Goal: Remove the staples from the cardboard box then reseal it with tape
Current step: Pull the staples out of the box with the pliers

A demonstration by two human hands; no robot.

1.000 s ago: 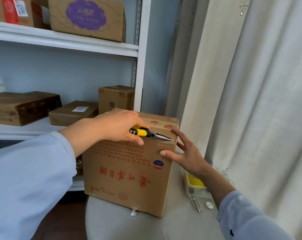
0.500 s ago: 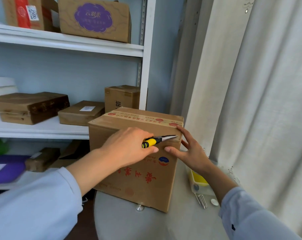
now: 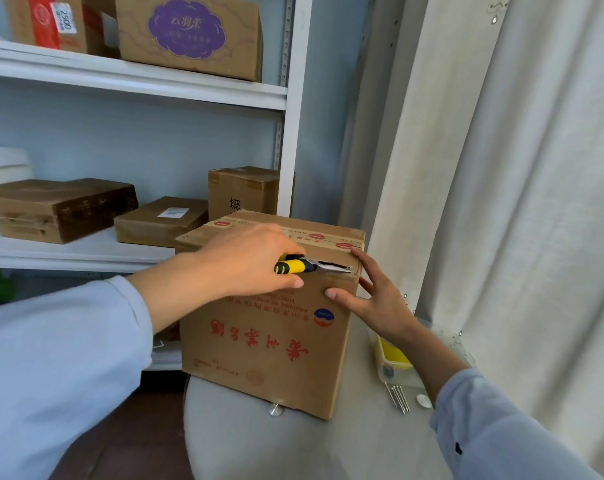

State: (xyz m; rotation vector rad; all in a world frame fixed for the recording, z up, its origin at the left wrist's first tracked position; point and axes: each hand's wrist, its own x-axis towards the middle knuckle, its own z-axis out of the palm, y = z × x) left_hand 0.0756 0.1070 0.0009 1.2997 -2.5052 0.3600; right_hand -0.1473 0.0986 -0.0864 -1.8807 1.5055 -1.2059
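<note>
A brown cardboard box [image 3: 266, 344] with red upside-down print stands on a round grey table [image 3: 293, 448]. Printed tape [image 3: 314, 236] runs across its top. My left hand [image 3: 248, 261] reaches over the box's front top edge and is shut on yellow-and-black pliers [image 3: 304, 266]. The pliers' metal jaws [image 3: 338, 269] point right and touch the top right corner of the front face. My right hand [image 3: 373, 299] lies flat against that front right corner, fingers spread, holding nothing. No staple is clear to see at the jaw tips.
A clear plastic tub with a yellow thing inside [image 3: 392, 358] sits on the table right of the box, with several nails [image 3: 399, 398] and a small silver disc [image 3: 423, 400] beside it. White shelves [image 3: 131, 81] with cardboard boxes stand behind; a pale curtain [image 3: 518, 202] hangs to the right.
The view shifted slightly. My left hand moved the pliers up again to the box's top right front corner, and my right hand stayed pressed on that corner.
</note>
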